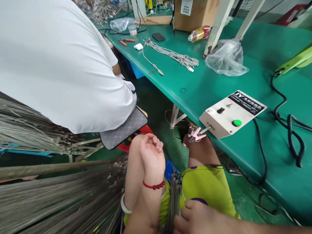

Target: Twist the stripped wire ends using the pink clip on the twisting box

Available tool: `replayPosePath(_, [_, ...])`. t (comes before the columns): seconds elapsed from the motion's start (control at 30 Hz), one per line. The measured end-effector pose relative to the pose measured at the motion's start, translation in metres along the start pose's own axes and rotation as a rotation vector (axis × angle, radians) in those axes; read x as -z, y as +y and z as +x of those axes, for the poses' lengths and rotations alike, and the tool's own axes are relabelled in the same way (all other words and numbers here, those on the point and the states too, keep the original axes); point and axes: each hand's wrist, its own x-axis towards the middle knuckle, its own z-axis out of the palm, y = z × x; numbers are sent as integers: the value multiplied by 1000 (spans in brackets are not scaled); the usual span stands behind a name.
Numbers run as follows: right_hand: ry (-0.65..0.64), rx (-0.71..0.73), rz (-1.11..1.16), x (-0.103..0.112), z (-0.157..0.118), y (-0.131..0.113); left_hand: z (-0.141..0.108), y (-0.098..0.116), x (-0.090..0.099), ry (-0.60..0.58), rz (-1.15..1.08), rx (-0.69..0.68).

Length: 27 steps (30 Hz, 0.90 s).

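**A:** What fills the frame, biggest first?

**B:** A co-worker's white shirt (56,61) takes the upper left. The green bench (243,65) runs from the top centre down to the lower right. Long sheaves of grey cables (48,195) lie across the lower left.

**A:** And on the bench?

**B:** A cream control box (231,113) with a green button sits at its near edge, right of centre. Above it lies a crumpled clear plastic bag (225,58), then a loose bunch of grey cables (175,55) at top centre, and a black power cord (287,126) snakes along the right.

**A:** The hands?

**B:** The left hand (152,156) rests on the bare left knee at lower centre, its grip loosely curled together and holding nothing; a red bracelet (154,186) circles the wrist. The right hand (197,216) is at the bottom edge, its grip closed on a bundle of thin grey wires (173,195) standing between the thighs, beside the yellow-green shorts (204,185).

**A:** Anything smaller?

**B:** A pink clip-like piece (196,135) sits just below the box's front shaft, above the right knee.
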Motion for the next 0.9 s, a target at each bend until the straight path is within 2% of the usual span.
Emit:
replayPosePath(0.17, [76,-1,-102,-48,13,-8,-4,-4,-7,26,52,100])
replayPosePath(0.27, [68,-22,-136,-53,11,-8,-3,-9,-10,21,93,154])
replayPosePath(0.37, [82,-61,-169,-35,3,-1,0,-8,-11,1,136,155])
replayPosePath(0.5, [160,-138,-202,9,4,20,1,-2,-12,-47,253,132])
replayPosePath(0.67, [292,-324,-218,56,21,51,-9,8,-8,-177,591,105])
replayPosePath(0.77, [355,-401,-208,62,28,63,-15,9,-6,-270,781,169])
replayPosePath(0.9, [403,-392,-239,45,33,70,-16,-1,-4,-338,855,267])
